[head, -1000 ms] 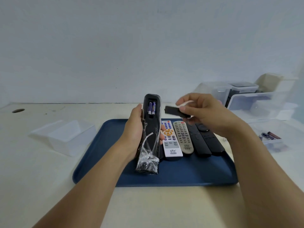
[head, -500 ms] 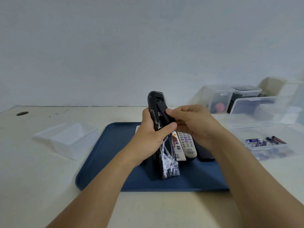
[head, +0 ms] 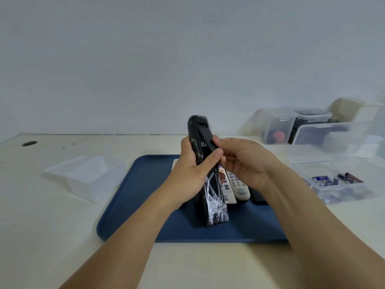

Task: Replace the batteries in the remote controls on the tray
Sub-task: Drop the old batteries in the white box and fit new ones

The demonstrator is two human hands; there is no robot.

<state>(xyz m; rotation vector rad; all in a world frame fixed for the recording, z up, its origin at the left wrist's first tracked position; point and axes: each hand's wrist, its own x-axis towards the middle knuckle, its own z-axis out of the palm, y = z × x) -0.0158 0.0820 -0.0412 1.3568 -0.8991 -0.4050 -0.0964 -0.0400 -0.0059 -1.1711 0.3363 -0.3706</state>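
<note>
Black remote [head: 201, 142]: held upright above the blue tray [head: 145, 195], back side to the camera, its lower end wrapped in clear plastic film [head: 214, 205].
Battery cover [head: 207, 138]: a black strip that lies slanted over the open battery slot, its top end at the slot, its lower end lifted; it seems not fully seated, but the view is not sharp here.
Left hand [head: 191, 174]: wraps around the middle of the black remote, with the thumb on the lower end of the cover.
Right hand [head: 245, 163]: fingers curled, thumb and fingertips pinch the cover's right edge.
Other remotes [head: 237, 184]: white, grey and dark ones lie side by side on the tray, behind the hands and partly hidden.
Battery box [head: 341, 184]: clear, on the table right of the tray, with loose batteries inside.
Empty clear box [head: 87, 176]: on the table left of the tray.
Storage boxes [head: 302, 126]: clear, at the far right near the wall.
</note>
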